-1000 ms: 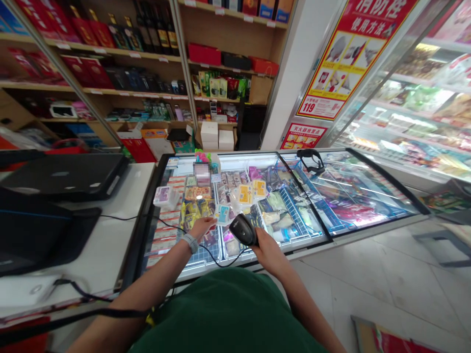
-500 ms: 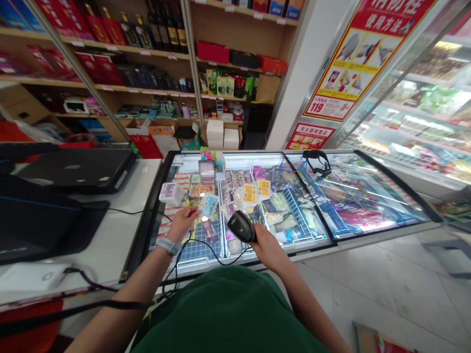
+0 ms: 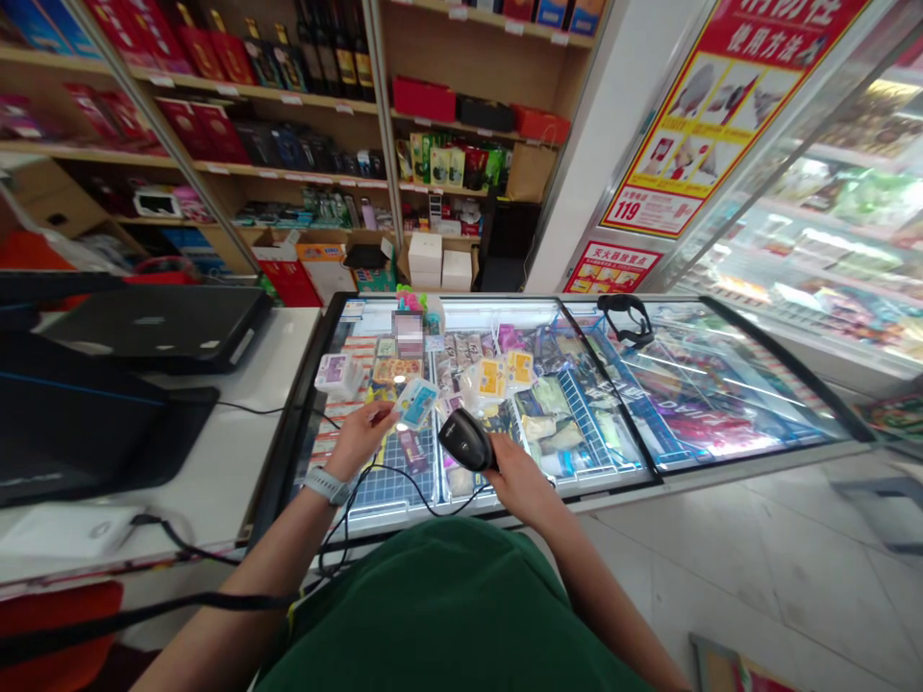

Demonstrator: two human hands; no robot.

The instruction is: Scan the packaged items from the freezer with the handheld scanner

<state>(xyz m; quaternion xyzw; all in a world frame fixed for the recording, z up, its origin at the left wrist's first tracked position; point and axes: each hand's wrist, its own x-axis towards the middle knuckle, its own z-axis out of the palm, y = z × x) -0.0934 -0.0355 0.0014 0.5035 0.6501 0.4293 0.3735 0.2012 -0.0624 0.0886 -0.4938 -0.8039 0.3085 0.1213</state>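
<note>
Between the fingertips of my left hand (image 3: 362, 434) is a small clear plastic pack with a blue label (image 3: 417, 405), held by its left edge above the freezer's glass top. My right hand (image 3: 516, 474) is wrapped round the handle of a black barcode scanner (image 3: 466, 440), whose head points left toward the pack. Two packs with yellow labels (image 3: 491, 379) lie on the glass beyond the scanner. Behind my left hand stands a stack of packs with a purple label (image 3: 336, 372). The scanner's black cable (image 3: 413, 483) loops over the glass.
The glass-topped chest freezer (image 3: 654, 475) spans the front, with a black strap-like band (image 3: 626, 319) on its right half. A counter (image 3: 288, 370) on the left bears a black closed device (image 3: 165, 327) and a white box (image 3: 68, 531). Stocked shelves (image 3: 317, 106) line the back.
The blue-labelled pack has tilted, so its label shows more plainly. The scanner has shifted slightly left, closer to the pack. The view has turned a little.
</note>
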